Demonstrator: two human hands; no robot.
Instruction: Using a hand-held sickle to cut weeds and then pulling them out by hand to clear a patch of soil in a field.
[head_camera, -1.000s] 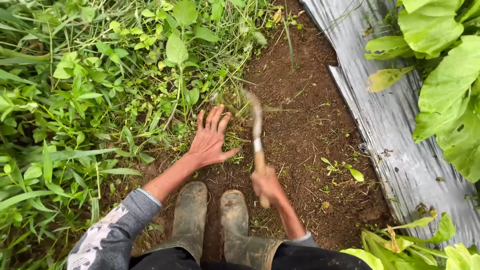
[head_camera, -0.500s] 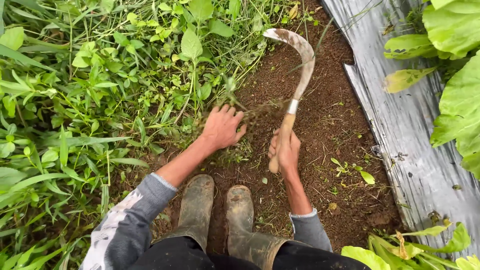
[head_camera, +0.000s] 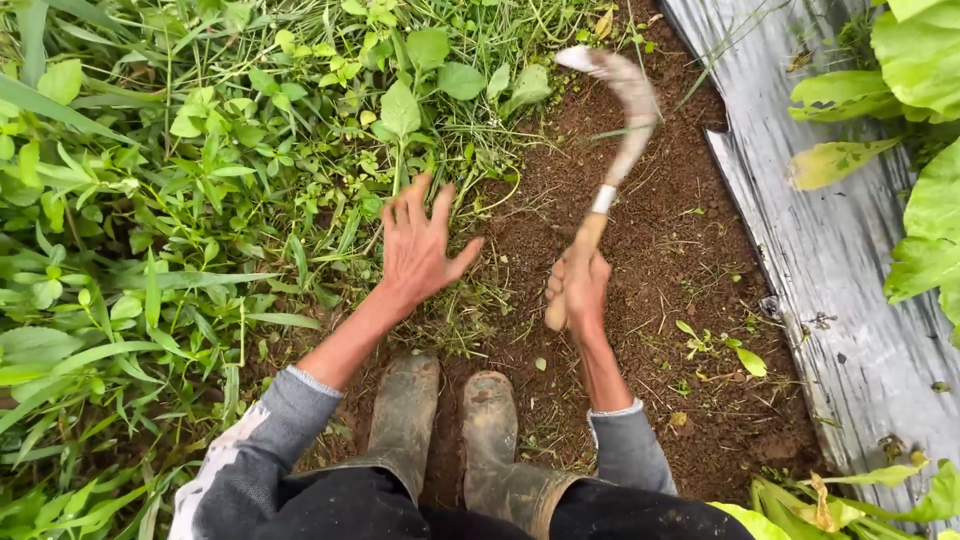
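Observation:
My right hand (head_camera: 580, 288) grips the wooden handle of a sickle (head_camera: 618, 130), whose curved blade is raised and blurred over the bare brown soil. My left hand (head_camera: 418, 245) is open with fingers spread, hovering at the edge of the green weeds (head_camera: 250, 170) and touching nothing that I can see. Cut grass (head_camera: 470, 310) lies on the soil between my hands. My two muddy rubber boots (head_camera: 450, 430) stand just below the hands.
Dense weeds and grass cover the left half. A strip of bare soil (head_camera: 660, 330) runs up the middle. Silver plastic mulch (head_camera: 840, 270) lies along the right, with large green crop leaves (head_camera: 925, 90) on it and more leaves (head_camera: 850, 500) at the bottom right.
My left hand has let go of the weeds and opened with fingers spread. The sickle stays raised in my right hand, its blade now swinging and blurred.

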